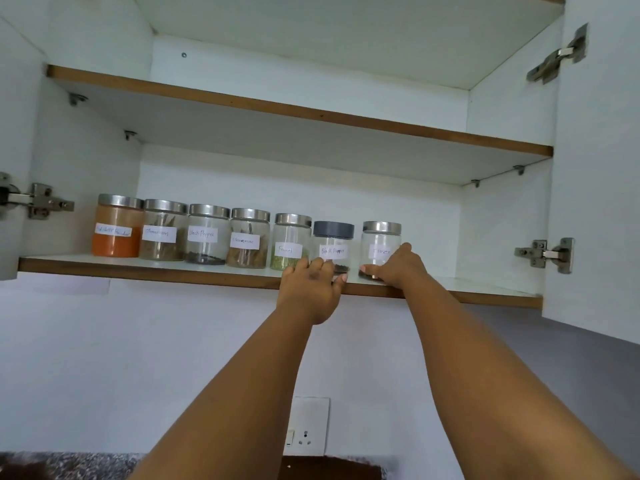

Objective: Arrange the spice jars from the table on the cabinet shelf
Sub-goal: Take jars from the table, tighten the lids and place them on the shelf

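Lower cabinet shelf (138,268) now carries 7 spice jars in 1 row along its front half. Landmark for all positions: the grey-lidded black pepper jar (333,245).

Counting leftward from the landmark:
- fennel jar (292,240), just beside it;
- cinnamon jar (249,237);
- a 2nd, steel-lidded black pepper jar (207,233);
- a jar of bark or leaf pieces (162,233), label too blurred for me to read;
- red chilli powder jar (117,225), farthest left, label only partly legible.

To the landmark's right, with a visible gap: cloves jar (380,247). All 7 stand upright, labels facing out.

Hands: my left hand (311,289) is at the base of the landmark jar, fingers curled around its lower part, thumb toward the cloves jar. My right hand (394,265) wraps the lower front of the cloves jar, thumb across the glass, fingers going around its right side. Both jars appear to rest on the shelf while I hold them.

Progress, as judged: the placing looks nearly finished. What seems left is closing the gap between the cloves jar and the landmark so the spacing matches the rest of the row. The table is out of view, so I cannot tell whether more jars wait there. Shelf right of the cloves jar has free room. Upper shelf (311,112) seen from below only; contents unknown.
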Tool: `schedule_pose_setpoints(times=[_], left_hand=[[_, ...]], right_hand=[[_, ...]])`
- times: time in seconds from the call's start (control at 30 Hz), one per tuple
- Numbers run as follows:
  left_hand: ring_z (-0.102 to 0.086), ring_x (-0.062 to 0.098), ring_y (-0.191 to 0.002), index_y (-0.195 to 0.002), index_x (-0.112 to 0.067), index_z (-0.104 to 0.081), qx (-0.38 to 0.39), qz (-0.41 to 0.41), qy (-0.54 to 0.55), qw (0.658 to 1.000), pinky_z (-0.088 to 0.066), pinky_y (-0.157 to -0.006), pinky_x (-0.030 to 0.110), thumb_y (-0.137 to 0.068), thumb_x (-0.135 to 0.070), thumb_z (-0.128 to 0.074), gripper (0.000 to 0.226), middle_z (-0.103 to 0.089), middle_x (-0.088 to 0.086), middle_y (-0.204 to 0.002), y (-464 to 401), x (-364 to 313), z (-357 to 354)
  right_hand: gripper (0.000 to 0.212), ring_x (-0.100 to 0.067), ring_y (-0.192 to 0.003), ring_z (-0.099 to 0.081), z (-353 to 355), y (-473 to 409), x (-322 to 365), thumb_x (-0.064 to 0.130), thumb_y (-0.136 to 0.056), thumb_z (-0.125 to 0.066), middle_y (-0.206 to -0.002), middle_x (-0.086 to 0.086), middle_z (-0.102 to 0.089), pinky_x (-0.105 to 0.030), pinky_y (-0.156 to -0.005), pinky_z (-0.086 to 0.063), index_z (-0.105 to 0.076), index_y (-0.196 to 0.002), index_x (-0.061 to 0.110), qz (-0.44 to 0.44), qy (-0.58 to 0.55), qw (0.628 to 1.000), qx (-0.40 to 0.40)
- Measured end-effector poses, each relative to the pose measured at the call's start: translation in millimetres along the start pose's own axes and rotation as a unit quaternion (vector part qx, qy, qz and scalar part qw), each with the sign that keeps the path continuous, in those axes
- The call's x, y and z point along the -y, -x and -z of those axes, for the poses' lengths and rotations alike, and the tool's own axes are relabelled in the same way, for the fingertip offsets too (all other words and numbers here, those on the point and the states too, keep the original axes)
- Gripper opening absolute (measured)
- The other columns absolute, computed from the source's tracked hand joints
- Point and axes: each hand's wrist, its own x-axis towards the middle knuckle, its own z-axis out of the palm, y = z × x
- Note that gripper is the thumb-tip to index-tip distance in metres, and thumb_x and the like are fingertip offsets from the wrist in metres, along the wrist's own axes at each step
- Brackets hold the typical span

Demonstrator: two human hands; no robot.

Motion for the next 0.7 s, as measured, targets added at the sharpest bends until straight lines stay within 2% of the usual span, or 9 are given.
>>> schedule_pose_setpoints(times=[0.17,0.33,0.53,0.7], left_hand=[[-0.043,0.025,-0.125,-0.127,-0.016,-0.050,0.003,0.007,-0.010,1.000,-0.034,-0.102,0.043,-0.102,-0.048,-0.024,0.048,-0.054,0.004,-0.132,1.0,-4.2,4.4],[-0.043,0.025,-0.123,-0.126,-0.016,-0.051,0.007,0.016,-0.017,1.000,-0.034,-0.101,0.043,-0.102,-0.048,-0.024,0.048,-0.054,0.004,-0.130,2.6,-2.8,4.5],[-0.045,0.025,-0.119,-0.123,-0.016,-0.052,0.000,0.004,-0.027,1.000,-0.035,-0.098,0.042,-0.102,-0.047,-0.025,0.046,-0.055,0.004,-0.127,2.7,-2.5,4.5],[-0.045,0.025,-0.119,-0.124,-0.016,-0.052,0.003,0.006,-0.030,1.000,-0.035,-0.098,0.042,-0.102,-0.047,-0.025,0.047,-0.055,0.004,-0.128,3.7,-3.5,3.0]], right_hand=[[0.096,-0.034,-0.121,-0.051,-5.0,-8.0,-3.2,0.058,-0.079,-0.067,-0.136,-0.014,-0.050,-0.040,-0.090,-0.043,-0.017,-0.145,0.010,-0.029,0.026,0.999,0.035],[0.090,-0.033,-0.117,-0.055,-10.8,-7.8,-3.5,0.063,-0.081,-0.061,-0.131,-0.013,-0.054,-0.036,-0.077,-0.039,-0.022,-0.142,0.010,-0.032,0.053,0.998,0.015],[0.104,-0.033,-0.117,-0.055,-9.6,-6.4,-8.0,0.062,-0.072,-0.071,-0.129,-0.013,-0.055,-0.038,-0.081,-0.044,-0.018,-0.144,0.009,-0.014,0.045,0.999,0.001],[0.093,-0.032,-0.114,-0.057,-9.2,-4.3,-9.8,0.057,-0.072,-0.074,-0.125,-0.011,-0.057,-0.035,-0.075,-0.041,-0.026,-0.135,0.008,-0.017,0.048,0.999,0.009]])
